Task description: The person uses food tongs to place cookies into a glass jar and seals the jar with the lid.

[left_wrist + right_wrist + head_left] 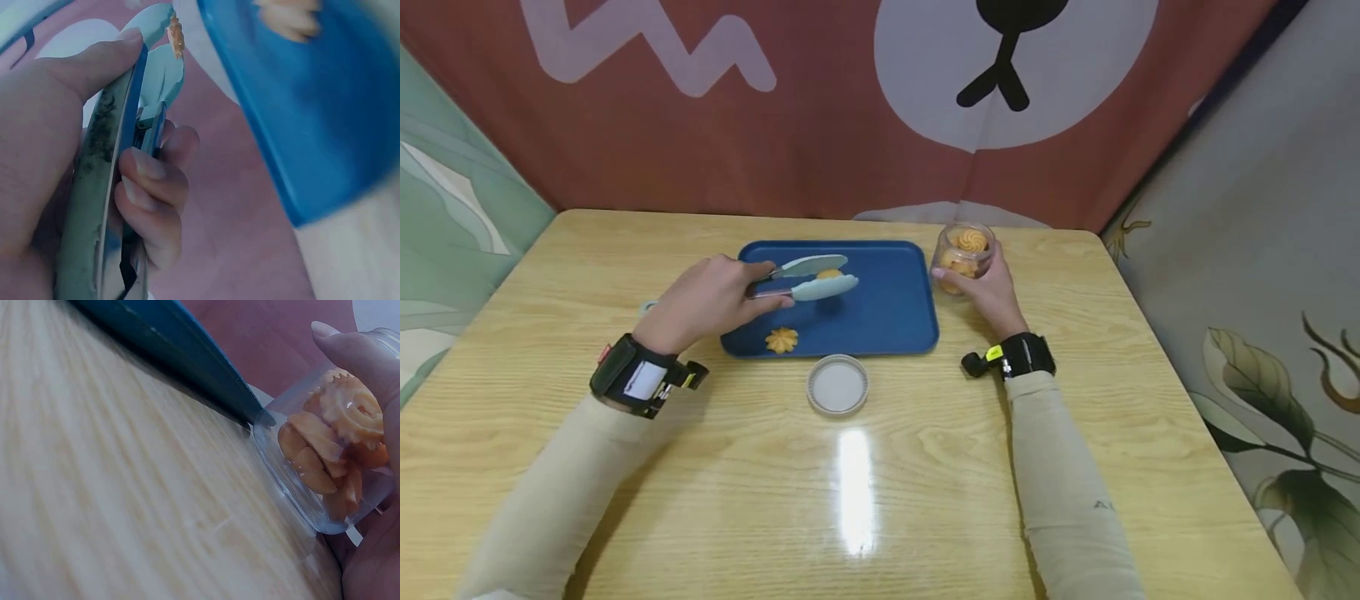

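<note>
My left hand [707,300] grips a pair of tongs [823,287] with pale blue-green tips, held over the blue tray [887,321]. Between the tips sits a cookie [175,36], seen edge-on in the left wrist view. Another flower-shaped cookie [782,340] lies at the tray's near left corner. Right of the tray, my right hand [991,292] holds a clear jar [946,250] by its side, thumb at the front. Several swirled cookies [325,450] fill part of the jar, which stands without its lid on the table.
A round whitish lid [838,385] lies on the wooden table [760,483] just in front of the tray. A red-brown patterned cloth [820,150] hangs behind the table's far edge. Patterned curtains [1247,250] flank the sides.
</note>
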`<action>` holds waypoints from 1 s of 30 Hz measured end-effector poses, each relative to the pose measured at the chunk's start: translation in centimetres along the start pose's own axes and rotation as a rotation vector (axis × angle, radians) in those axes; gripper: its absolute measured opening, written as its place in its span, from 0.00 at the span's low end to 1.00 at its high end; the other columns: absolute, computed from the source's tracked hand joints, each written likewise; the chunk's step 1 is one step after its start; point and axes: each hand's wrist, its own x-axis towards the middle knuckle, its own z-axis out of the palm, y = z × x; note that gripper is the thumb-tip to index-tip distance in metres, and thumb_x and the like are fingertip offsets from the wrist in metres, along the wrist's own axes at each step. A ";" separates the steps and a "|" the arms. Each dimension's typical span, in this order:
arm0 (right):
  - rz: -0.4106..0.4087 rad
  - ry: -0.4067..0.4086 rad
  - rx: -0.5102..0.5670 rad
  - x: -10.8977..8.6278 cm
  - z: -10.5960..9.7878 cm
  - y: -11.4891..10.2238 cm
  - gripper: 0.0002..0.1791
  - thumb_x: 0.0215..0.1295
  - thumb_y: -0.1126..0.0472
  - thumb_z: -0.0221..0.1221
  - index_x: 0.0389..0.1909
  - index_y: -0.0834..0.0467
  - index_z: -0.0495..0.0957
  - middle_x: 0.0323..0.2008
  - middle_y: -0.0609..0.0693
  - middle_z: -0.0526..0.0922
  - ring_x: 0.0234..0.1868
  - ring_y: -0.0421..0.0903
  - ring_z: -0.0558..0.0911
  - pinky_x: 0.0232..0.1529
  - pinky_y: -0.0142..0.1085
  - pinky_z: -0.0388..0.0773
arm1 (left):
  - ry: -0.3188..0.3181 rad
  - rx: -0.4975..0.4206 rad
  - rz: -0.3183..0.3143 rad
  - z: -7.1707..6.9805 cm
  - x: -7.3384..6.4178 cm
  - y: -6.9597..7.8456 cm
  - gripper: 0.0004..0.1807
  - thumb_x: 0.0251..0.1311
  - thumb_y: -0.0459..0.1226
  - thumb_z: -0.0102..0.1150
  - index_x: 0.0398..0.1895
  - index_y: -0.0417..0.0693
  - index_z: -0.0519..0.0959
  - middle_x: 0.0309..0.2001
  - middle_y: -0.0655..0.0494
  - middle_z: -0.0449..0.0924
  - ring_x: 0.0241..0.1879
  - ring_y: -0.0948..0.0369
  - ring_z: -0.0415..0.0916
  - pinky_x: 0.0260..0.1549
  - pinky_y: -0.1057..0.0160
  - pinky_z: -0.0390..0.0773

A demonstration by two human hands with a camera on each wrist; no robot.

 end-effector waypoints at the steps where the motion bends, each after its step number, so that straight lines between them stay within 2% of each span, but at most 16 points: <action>1: -0.002 0.000 0.005 0.0 0.0 0.0 0.47 0.43 0.52 0.74 0.64 0.44 0.57 0.56 0.52 0.70 0.55 0.45 0.71 0.55 0.47 0.67 | 0.002 -0.001 0.011 -0.2 0.5 0.3 0.39 0.56 0.67 0.46 0.51 0.43 0.78 0.11 0.58 0.65 0.10 0.63 0.64 0.09 0.62 0.61; 5: -0.005 0.004 0.018 0.0 0.1 0.2 0.47 0.42 0.52 0.74 0.63 0.44 0.57 0.56 0.52 0.70 0.54 0.45 0.72 0.55 0.47 0.67 | 0.021 -0.006 0.064 -0.9 2.6 1.4 0.39 0.55 0.70 0.41 0.46 0.46 0.79 0.12 0.58 0.65 0.10 0.63 0.64 0.10 0.63 0.61; 7: -0.003 0.003 0.016 0.0 0.2 0.2 0.48 0.42 0.51 0.74 0.64 0.44 0.57 0.56 0.52 0.70 0.55 0.44 0.72 0.55 0.47 0.67 | 0.041 -0.003 0.092 -1.2 3.7 1.8 0.39 0.55 0.70 0.40 0.47 0.47 0.79 0.12 0.58 0.65 0.11 0.63 0.64 0.10 0.62 0.61; 13: -0.004 0.008 -0.003 0.1 0.2 0.1 0.48 0.42 0.51 0.74 0.63 0.44 0.57 0.56 0.51 0.70 0.55 0.43 0.71 0.56 0.47 0.66 | 0.083 0.001 0.163 -1.7 6.3 3.4 0.37 0.58 0.65 0.48 0.57 0.46 0.76 0.14 0.58 0.69 0.14 0.63 0.67 0.13 0.63 0.64; 17: -0.012 0.009 -0.005 0.2 0.3 0.0 0.48 0.42 0.51 0.75 0.64 0.44 0.57 0.57 0.51 0.69 0.56 0.43 0.70 0.57 0.46 0.65 | 0.090 -0.032 0.169 -1.6 7.9 4.4 0.36 0.58 0.64 0.49 0.56 0.46 0.76 0.18 0.58 0.71 0.14 0.63 0.67 0.11 0.62 0.63; 22: -0.008 0.010 -0.009 0.2 0.2 0.1 0.49 0.42 0.51 0.75 0.64 0.43 0.56 0.57 0.51 0.69 0.55 0.43 0.71 0.56 0.46 0.66 | 0.104 -0.014 0.178 -1.3 9.8 5.4 0.36 0.58 0.64 0.49 0.57 0.47 0.74 0.18 0.58 0.71 0.15 0.64 0.68 0.09 0.62 0.61; 26: -0.029 0.003 0.020 0.2 0.2 0.2 0.48 0.43 0.54 0.75 0.64 0.43 0.57 0.56 0.51 0.70 0.54 0.44 0.71 0.55 0.45 0.66 | 0.119 -0.006 0.190 -1.0 11.2 6.2 0.34 0.58 0.62 0.51 0.57 0.47 0.74 0.21 0.57 0.74 0.17 0.63 0.69 0.10 0.62 0.65; 30: -0.048 -0.012 0.045 -0.3 0.4 -1.2 0.46 0.45 0.60 0.73 0.64 0.45 0.58 0.57 0.52 0.70 0.55 0.45 0.70 0.57 0.45 0.64 | 0.113 0.005 0.200 -0.6 12.5 6.9 0.35 0.59 0.62 0.51 0.59 0.46 0.73 0.21 0.55 0.75 0.16 0.63 0.70 0.11 0.63 0.68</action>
